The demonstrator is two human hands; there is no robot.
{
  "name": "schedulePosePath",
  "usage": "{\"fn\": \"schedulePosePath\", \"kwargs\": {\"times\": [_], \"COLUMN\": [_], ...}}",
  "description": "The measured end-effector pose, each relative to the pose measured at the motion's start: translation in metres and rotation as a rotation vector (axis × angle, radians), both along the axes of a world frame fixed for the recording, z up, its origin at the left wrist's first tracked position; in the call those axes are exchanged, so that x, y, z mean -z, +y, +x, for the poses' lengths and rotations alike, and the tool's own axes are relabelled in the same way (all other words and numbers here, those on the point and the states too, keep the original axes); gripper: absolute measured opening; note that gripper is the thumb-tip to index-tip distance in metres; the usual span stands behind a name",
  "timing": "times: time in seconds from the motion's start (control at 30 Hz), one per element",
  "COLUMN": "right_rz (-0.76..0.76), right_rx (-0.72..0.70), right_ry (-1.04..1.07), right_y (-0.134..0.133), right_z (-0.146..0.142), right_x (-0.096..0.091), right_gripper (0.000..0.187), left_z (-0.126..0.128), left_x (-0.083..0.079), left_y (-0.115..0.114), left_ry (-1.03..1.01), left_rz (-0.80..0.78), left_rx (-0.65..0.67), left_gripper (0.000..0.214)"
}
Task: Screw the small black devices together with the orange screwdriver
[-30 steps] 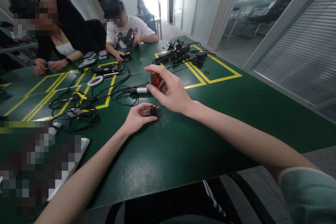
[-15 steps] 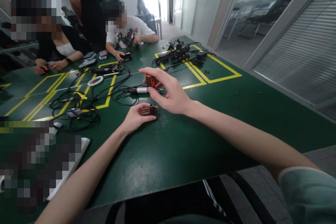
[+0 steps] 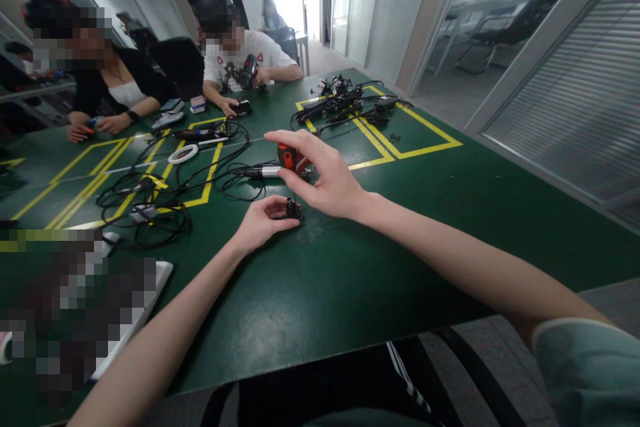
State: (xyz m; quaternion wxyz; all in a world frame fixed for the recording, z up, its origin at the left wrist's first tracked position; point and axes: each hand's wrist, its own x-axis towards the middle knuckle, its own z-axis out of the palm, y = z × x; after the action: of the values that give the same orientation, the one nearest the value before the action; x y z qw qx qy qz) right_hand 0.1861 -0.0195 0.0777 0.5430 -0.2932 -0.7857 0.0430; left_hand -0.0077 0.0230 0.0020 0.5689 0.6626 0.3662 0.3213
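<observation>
My right hand [image 3: 330,177] is curled around the orange and black handle of a screwdriver [image 3: 287,157], with the index finger reaching out past the handle's top. The screwdriver stands upright, and its thin shaft runs down to a small black part [image 3: 292,209]. Low over the green table [image 3: 300,293], my left hand [image 3: 260,220] holds that black part between thumb and fingers. Where the tip meets the part is too small to make out.
Behind my hands lies a silver cylindrical tool [image 3: 271,172] with a black cable. Tangled cables [image 3: 145,207] spread to the left, beside a white tray [image 3: 163,273]. A heap of black equipment [image 3: 340,103] sits at the far side. Two people [image 3: 245,60] sit across the table.
The screwdriver handle has turned slightly in my right hand, its orange patches showing differently. My left hand has stayed in place. A standing person in the background has moved right.
</observation>
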Motion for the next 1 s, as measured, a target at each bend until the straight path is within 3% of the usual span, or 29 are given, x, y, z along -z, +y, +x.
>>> {"fn": "schedulePosePath", "kwargs": {"times": [0.23,0.57,0.8,1.0], "right_rz": [0.002,0.002,-0.013,-0.049], "right_rx": [0.081,0.05,0.038,0.001], "right_ry": [-0.006,0.003,0.003,-0.007], "right_y": [0.0045,0.0043,0.0035,0.0025], "right_z": [0.0019,0.0012,0.001,0.0023], "right_x": [0.0031,0.0036,0.0027,0.0003], "right_gripper": [0.033,0.034,0.037,0.05], "left_z": [0.002,0.002,-0.0018,-0.0005], "left_x": [0.004,0.001,0.0009,0.0021], "left_y": [-0.0014,-0.0026,0.0018,-0.0009], "left_ry": [-0.013,0.007,0.031,0.002], "left_rz": [0.055,0.065,0.027,0.042], "left_rx": [-0.019,0.012,0.034,-0.003], "left_gripper": [0.046,0.041,0.043,0.045]}}
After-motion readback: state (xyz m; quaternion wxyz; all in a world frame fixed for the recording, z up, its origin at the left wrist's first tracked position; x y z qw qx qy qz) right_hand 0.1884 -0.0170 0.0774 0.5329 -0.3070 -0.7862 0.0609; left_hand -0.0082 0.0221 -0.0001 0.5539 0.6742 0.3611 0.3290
